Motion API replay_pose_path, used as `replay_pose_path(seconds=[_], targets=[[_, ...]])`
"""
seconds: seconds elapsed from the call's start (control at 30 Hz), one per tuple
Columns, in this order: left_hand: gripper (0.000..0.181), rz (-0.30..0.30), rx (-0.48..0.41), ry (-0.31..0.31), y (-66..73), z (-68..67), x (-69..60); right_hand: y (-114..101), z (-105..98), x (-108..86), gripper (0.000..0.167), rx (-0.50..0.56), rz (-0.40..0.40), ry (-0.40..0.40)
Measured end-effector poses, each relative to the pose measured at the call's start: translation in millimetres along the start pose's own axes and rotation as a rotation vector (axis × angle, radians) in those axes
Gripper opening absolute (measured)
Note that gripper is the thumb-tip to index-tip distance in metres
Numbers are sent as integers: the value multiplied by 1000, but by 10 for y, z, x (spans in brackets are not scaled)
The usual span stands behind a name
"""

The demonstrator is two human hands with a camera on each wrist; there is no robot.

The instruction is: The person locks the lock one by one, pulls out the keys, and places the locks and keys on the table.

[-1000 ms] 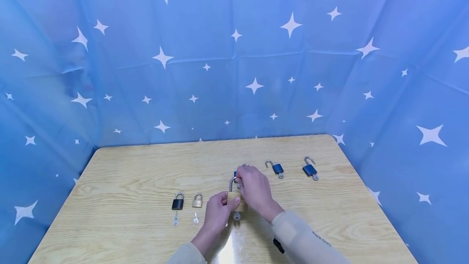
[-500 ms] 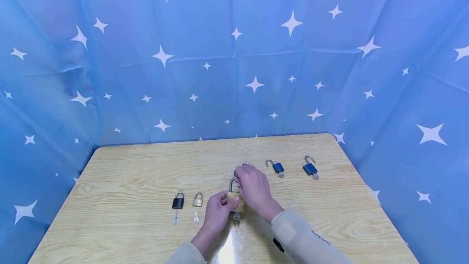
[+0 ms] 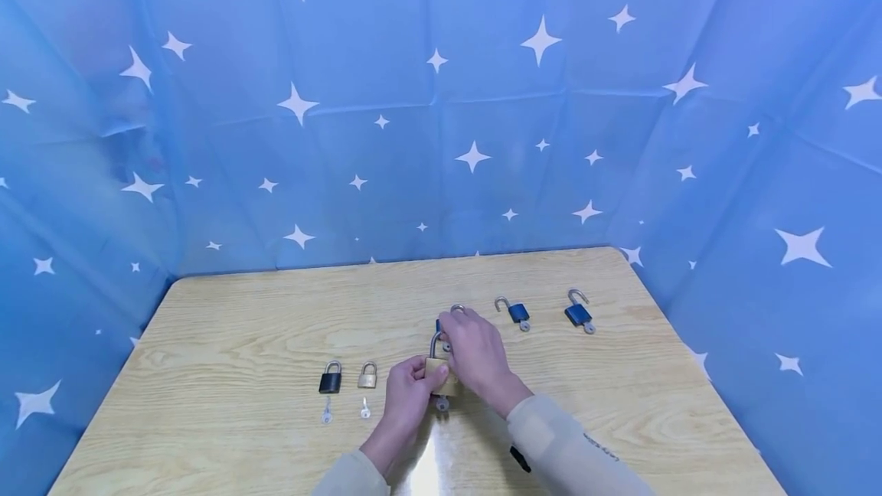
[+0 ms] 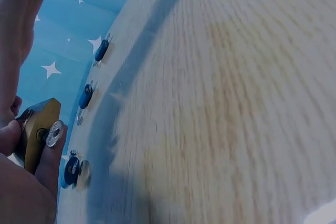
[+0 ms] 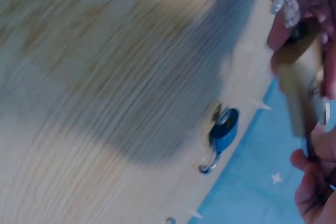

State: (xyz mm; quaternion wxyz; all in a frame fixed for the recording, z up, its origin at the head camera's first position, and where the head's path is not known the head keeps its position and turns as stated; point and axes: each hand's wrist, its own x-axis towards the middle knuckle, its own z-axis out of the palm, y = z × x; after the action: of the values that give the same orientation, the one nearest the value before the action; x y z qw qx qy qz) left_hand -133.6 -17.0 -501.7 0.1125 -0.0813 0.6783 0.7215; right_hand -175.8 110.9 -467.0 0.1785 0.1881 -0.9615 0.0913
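Note:
A large brass padlock (image 3: pixel 433 367) is held upright above the table between both hands. My left hand (image 3: pixel 405 402) grips its body from the left, thumb across the front. A key (image 3: pixel 442 403) sticks out of its underside; the left wrist view shows the round key head (image 4: pixel 54 134) close to a finger. My right hand (image 3: pixel 480 358) pinches the top of the shackle (image 3: pixel 433 344), covering its right part, so I cannot tell whether that end sits in the body. Behind the right hand lies a blue padlock (image 3: pixel 438 324), mostly hidden, with a key (image 3: pixel 447 346) below it.
Two blue padlocks, one nearer (image 3: pixel 519 313) and one farther right (image 3: pixel 578 315), lie with raised shackles and keys inserted. On the left lie a black padlock (image 3: pixel 330 383) and a small brass padlock (image 3: pixel 367 380), each with a loose key below. A starry blue curtain (image 3: pixel 386 151) surrounds the wooden table (image 3: pixel 241 343).
The head view has shifted slightly. Both hands keep the same hold on the brass padlock, with hardly any visible movement.

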Motion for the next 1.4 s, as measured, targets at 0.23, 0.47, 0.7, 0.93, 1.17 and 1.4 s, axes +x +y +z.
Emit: replay_pose_path(seconds=[0.23,0.47,0.7,0.93,1.17,1.4], targets=[[30,-59,-1,13,-9,-18,-11,-28,34,-35,30,3,-22,-47],[35,10,29,-28,-15,-45,38,-1,-20,42,24,34,17,-39],[37,-12,9,-66,-69,-58,63,18,-39,75,20,64,42,-115],[39,-17,24,-85,-55,-81,52,33,-15,75,19,76,69,-133],[43,-40,14,-93,-46,-115,56,45,-12,71,17,116,98,-136],[50,-50,7,-85,21,-210,45,120,-8,-9,22,181,148,-118]])
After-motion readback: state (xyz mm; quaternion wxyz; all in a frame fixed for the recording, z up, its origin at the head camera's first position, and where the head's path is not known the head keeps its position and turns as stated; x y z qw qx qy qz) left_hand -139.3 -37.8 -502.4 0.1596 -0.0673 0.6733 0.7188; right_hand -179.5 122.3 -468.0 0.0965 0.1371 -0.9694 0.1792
